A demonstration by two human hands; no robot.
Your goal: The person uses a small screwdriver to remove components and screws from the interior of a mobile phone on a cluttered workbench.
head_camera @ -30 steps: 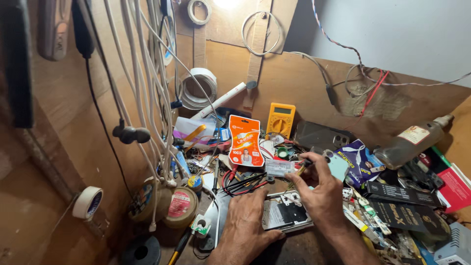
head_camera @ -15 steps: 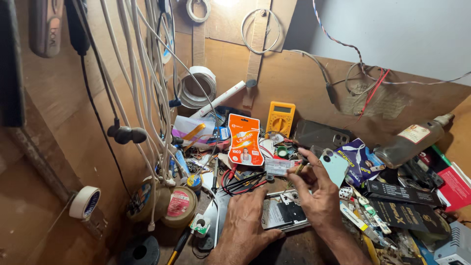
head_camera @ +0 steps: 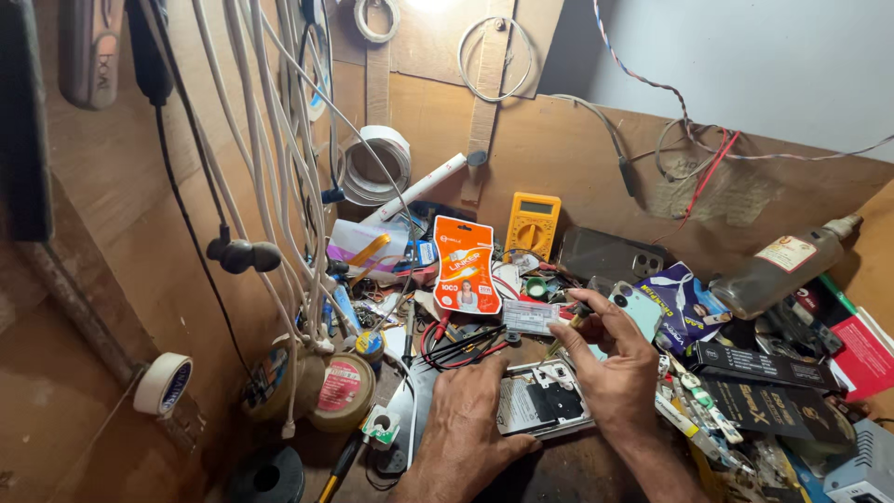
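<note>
Left hand presses flat on the opened grey phone, fragile-looking, best held by edges; right hand above it pinches a thin tool.

Left hand lies flat, palm down, fingers spread. Right hand is raised just right of it, thumb and forefinger pinched.

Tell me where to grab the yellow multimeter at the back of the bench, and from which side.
Grip the yellow multimeter by its two long side edges, near the top, reaching in from above and in front. It leans upright against the back board, its lower end sits among clutter, and the top and sides look free.
</note>
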